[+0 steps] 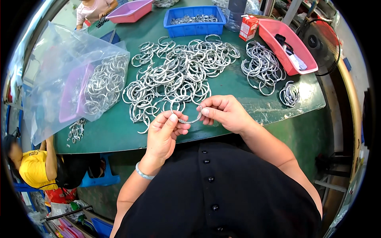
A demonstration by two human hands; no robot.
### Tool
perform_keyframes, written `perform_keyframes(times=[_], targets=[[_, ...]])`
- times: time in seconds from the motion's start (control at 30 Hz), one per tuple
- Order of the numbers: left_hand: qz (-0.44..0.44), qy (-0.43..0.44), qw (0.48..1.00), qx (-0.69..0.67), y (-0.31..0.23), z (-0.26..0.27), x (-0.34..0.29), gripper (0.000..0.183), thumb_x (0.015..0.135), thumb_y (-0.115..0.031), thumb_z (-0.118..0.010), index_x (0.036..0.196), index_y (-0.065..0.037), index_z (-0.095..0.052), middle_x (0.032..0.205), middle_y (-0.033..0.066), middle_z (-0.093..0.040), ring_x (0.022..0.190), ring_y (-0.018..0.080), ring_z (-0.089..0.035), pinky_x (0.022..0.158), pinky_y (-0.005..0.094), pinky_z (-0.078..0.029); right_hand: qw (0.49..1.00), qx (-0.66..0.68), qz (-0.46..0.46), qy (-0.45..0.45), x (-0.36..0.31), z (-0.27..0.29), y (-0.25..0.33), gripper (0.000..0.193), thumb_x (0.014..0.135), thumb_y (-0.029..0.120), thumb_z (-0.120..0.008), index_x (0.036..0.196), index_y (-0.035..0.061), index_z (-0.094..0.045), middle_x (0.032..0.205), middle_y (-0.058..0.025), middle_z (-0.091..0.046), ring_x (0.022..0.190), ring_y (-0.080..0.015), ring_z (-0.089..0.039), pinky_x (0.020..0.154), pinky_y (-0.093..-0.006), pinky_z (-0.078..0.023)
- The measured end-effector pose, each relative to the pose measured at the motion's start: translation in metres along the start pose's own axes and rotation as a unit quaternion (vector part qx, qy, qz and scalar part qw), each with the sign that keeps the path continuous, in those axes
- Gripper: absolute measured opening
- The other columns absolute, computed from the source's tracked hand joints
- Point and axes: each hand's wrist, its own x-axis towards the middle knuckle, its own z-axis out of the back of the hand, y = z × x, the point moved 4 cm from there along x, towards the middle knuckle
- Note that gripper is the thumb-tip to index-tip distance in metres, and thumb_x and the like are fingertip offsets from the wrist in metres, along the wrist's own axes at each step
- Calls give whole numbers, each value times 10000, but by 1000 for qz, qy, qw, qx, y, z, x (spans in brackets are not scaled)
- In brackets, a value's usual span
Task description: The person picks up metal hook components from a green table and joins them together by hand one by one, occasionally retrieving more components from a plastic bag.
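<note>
Both my hands hold one open silver bangle (194, 121) near the table's front edge. My left hand (163, 133) pinches its left end between thumb and fingers, and my right hand (227, 112) pinches the right end. A big loose heap of silver bangles (178, 75) lies just beyond my hands. On the right is a smaller pile of bangles (262, 65), and a small nested cluster of bangles (289, 95) sits closer to the edge.
A clear plastic bag (51, 75) with bangles in it covers the table's left side, beside small metal pieces (76, 130). Across the back stand a blue bin (194, 29), a drink carton (249, 27), a pink basket (285, 53) and a fan (319, 43). A person in yellow (37, 170) sits at left.
</note>
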Motion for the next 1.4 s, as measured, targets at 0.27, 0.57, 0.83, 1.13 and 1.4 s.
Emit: perform_keyframes(times=[0.27, 0.57, 0.83, 1.13, 1.4], targets=[[17, 8, 1000, 8, 1, 2, -2, 168, 877, -141, -477, 976, -20, -539, 856, 92, -600, 692, 140, -598, 597, 237, -481, 1000, 0, 12, -14, -2, 1, 1, 130, 835, 141, -554, 882, 29, -600, 722, -4, -593, 625, -56, -535, 557, -184, -425], [31, -5, 999, 31, -1, -1, -4, 167, 882, -141, -455, 968, -24, -538, 808, 92, -609, 646, 140, -601, 568, 234, -483, 1000, -1, -17, -16, -1, 3, -1, 137, 849, 118, -526, 890, 11, -602, 704, -11, -587, 605, -61, -540, 542, -188, -440], [44, -1, 999, 25, -1, -2, -4, 140, 883, -138, -455, 928, -35, -539, 813, 92, -615, 658, 139, -607, 572, 230, -491, 1000, 7, -24, -13, 1, 6, -2, 147, 854, 121, -515, 909, 11, -596, 717, -20, -588, 610, -67, -544, 537, -189, -442], [47, 13, 999, 18, 2, -3, -9, 134, 881, -132, -463, 918, -26, -535, 849, 107, -613, 684, 143, -607, 597, 238, -502, 999, 17, -36, -19, 0, 8, -7, 154, 841, 107, -534, 948, 9, -585, 740, -39, -599, 616, -76, -554, 532, -191, -443], [41, 29, 999, 13, 1, -3, -5, 135, 881, -131, -465, 915, -19, -533, 877, 112, -603, 705, 149, -608, 615, 243, -505, 998, 34, -56, -10, 4, 8, -9, 194, 797, 91, -594, 972, 10, -577, 745, -34, -594, 612, -73, -553, 527, -193, -441]])
